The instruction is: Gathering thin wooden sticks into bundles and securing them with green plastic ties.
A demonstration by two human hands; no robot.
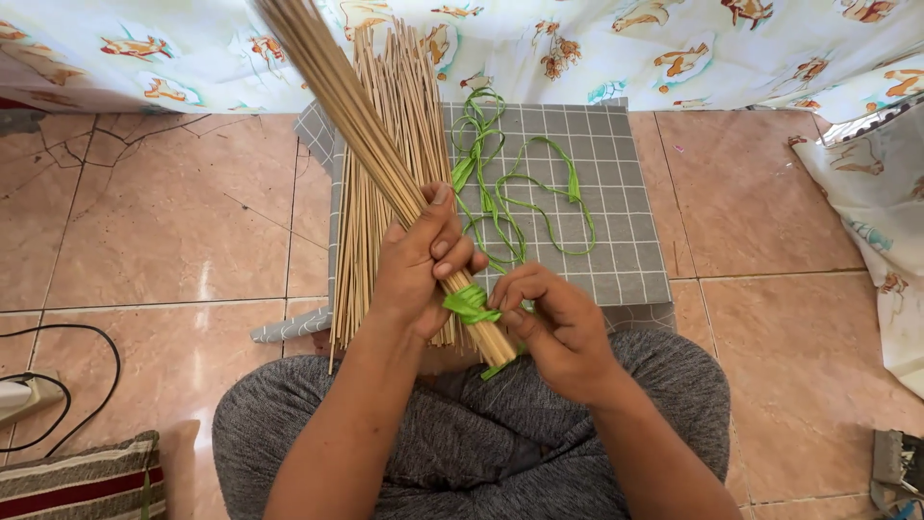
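Left hand (pixel 423 260) is wrapped tight around a bundle of thin bamboo sticks (pixel 371 130), fingers closed on it just above a green strip binding (pixel 470 303). Bundle runs diagonally from the top left of view down to the lap, cut ends poking out below the binding near the grey trousers (pixel 462 453).

Right hand (pixel 553 327) sits just right of the binding, fingertips pinched together on the green strip at the knot. A short green tail shows below the bundle.

Handling, as a judgement: sticks look light, stiff as a group but individually thin and snappable; smooth, so likely to slide lengthwise if the grip loosens. Best hold is near the bound end, where the left hand already is. Green strip looks flat, soft, flexible, probably a bit slick; pinch it close to the knot.

Pose: both forearms come in from the bottom, left wrist turned so the thumb lies up along the sticks; right wrist bent inward, knuckles up.

Behind: loose pile of the same sticks (pixel 399 193) lying on a grey checked cloth (pixel 616 193), with loose green strips (pixel 510 193) curled beside them. Tiled floor (pixel 173 231), patterned curtain (pixel 597 48) along the top, black cable (pixel 87 356) at left.
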